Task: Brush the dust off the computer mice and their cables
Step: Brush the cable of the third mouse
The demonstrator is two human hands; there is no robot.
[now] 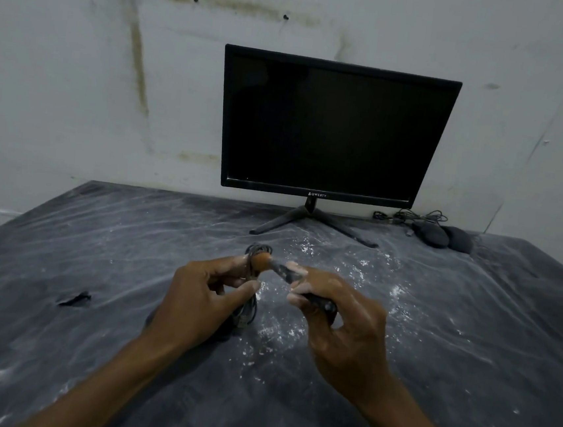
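Observation:
My left hand (203, 295) grips a bundled grey mouse cable (249, 308) held upright above the table; its loops stick out above my fingers and its lower end hangs down. The mouse on that cable is hidden under my left hand. My right hand (338, 318) holds a small brush (288, 272) by its dark handle, and the brown bristle tip touches the top of the cable bundle. Two dark computer mice (443, 236) lie at the back right of the table with their cables (410, 217) tangled behind them.
A black monitor (333, 128) on a splayed stand sits at the back against the white wall. The table (98, 247) is covered in dark, wrinkled plastic sheeting with white dust (282, 330) scattered around the middle. A small dark scrap (76, 298) lies at the left.

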